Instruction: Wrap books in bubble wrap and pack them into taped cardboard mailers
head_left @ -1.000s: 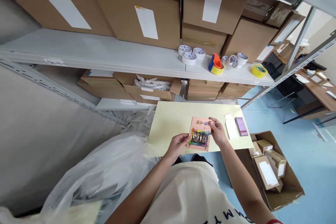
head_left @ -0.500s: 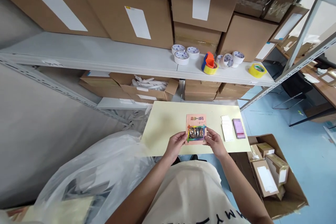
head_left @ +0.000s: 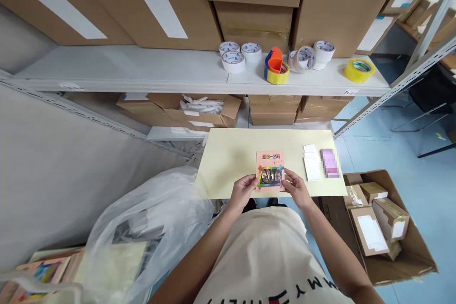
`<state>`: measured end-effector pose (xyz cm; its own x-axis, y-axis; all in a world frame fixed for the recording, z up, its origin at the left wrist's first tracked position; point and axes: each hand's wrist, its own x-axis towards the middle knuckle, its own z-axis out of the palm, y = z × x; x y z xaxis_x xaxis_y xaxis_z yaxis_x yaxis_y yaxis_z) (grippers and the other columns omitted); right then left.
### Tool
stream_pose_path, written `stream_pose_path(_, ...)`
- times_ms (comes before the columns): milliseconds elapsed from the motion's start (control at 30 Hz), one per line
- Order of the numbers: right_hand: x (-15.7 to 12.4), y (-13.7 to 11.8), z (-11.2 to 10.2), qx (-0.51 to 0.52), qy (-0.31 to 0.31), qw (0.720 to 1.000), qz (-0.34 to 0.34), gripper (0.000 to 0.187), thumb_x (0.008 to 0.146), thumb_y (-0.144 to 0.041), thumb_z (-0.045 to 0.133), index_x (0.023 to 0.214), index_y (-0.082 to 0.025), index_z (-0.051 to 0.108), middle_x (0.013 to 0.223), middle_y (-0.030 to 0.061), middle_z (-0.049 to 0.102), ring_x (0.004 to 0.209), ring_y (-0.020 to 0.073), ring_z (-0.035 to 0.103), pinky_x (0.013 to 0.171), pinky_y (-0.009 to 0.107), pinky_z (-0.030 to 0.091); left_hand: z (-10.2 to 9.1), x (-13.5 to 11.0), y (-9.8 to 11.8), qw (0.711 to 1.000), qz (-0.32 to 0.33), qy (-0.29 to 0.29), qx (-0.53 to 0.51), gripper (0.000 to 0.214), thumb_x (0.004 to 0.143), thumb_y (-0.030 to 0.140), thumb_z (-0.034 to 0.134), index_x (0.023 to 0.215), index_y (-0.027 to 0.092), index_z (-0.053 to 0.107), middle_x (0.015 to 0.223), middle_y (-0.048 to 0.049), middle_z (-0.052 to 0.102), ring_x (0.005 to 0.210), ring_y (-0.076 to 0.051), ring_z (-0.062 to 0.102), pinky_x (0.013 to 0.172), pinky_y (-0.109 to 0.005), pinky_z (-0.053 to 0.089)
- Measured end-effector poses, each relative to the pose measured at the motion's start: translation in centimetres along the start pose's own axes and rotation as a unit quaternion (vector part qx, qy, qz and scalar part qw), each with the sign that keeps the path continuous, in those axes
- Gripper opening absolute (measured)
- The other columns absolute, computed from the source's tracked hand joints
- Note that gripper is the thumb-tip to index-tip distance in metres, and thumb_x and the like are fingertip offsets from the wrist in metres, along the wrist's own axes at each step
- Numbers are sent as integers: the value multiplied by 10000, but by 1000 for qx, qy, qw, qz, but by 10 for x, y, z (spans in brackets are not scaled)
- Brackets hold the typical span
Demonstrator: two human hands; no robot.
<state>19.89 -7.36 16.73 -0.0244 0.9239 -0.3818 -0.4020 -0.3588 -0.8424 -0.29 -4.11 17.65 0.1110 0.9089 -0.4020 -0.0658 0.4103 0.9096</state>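
Note:
A thin pink booklet (head_left: 270, 157) with a rainbow-framed dark picture on its cover is held upright in front of me, over the near part of the pale yellow table (head_left: 228, 152). On its left edge, my left hand (head_left: 242, 194) pinches it between thumb and fingers. My right hand (head_left: 297, 189) grips the opposite edge near the lower corner. To the right on the table lie several white cards (head_left: 312, 166), partly overlapping. Beside them is a purple item (head_left: 329, 163), blurred by pixels.
Above the table, a grey shelf (head_left: 149, 71) carries large cartons, rolls of tape (head_left: 233, 61) and an orange tape dispenser (head_left: 275, 64). An open carton (head_left: 402, 266) of small boxes stands on the floor at right. Clear plastic sheeting (head_left: 149, 209) and more pink booklets (head_left: 50, 270) are at left.
The camera view has shifted, showing more of the pink booklets at lower left. Both hands still hold the booklet by its sides, in about the same place above the table.

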Motion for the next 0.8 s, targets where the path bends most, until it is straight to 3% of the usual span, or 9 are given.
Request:
stream_pose_path(300,8,8,-7,-17,-17,1000,14,551,700,-462,775,1210,-289,661,915,9,702,762,152,636,668,297,544,0,2,-4,1000,-12,27,6,469,630,562,777,883,168,745,808,-55,734,789,-201,655,765,-303,490)
stream_pose_path(467,23,14,0,-45,-22,999,1,531,719,-461,753,1208,-275,661,912,23,703,758,167,615,666,305,499,-11,1,-10,999,-9,46,-13,529,660,559,765,1019,171,741,882,-53,739,765,-174,645,771,-305,503)
stream_pose_path(633,47,27,20,-56,-40,998,13,511,725,-458,734,1191,-260,662,887,23,703,812,183,617,675,305,487,-34,7,-16,997,-12,70,-8,547,649,543,777,1048,172,737,960,-70,740,855,-206,664,786,-319,526)
stream_pose_path(800,83,51,57,-85,-36,995,27,501,714,-420,722,1185,-263,658,898,10,670,675,131,574,651,305,490,-74,26,-24,997,-2,79,-12,585,643,489,793,1121,163,711,1061,-87,733,861,-208,676,828,-336,529)
